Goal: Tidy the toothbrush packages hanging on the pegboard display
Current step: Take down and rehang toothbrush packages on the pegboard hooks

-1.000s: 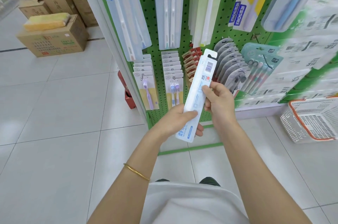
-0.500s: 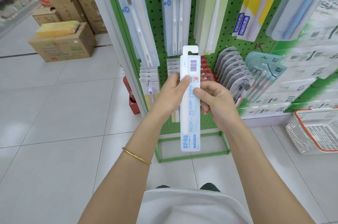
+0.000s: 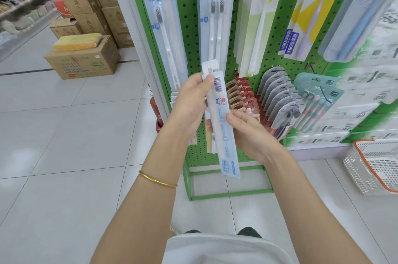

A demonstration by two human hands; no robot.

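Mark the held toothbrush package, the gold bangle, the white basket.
held toothbrush package (image 3: pixel 218 102), head view, below its barcode
gold bangle (image 3: pixel 158 181), head view, band's middle
white basket (image 3: pixel 364 175), head view, side wall

Bare forearms; thin gold bangle (image 3: pixel 158 180) (left wrist); white top (image 3: pixel 226 248); dark shoes (image 3: pixel 249 231).

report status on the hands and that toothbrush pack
Grips: left hand near top of toothbrush pack, thumb by barcode; right hand mid-pack. Pack off the pegboard, near upright, barcode facing camera. Behind it, hung packs crowd the pegs.
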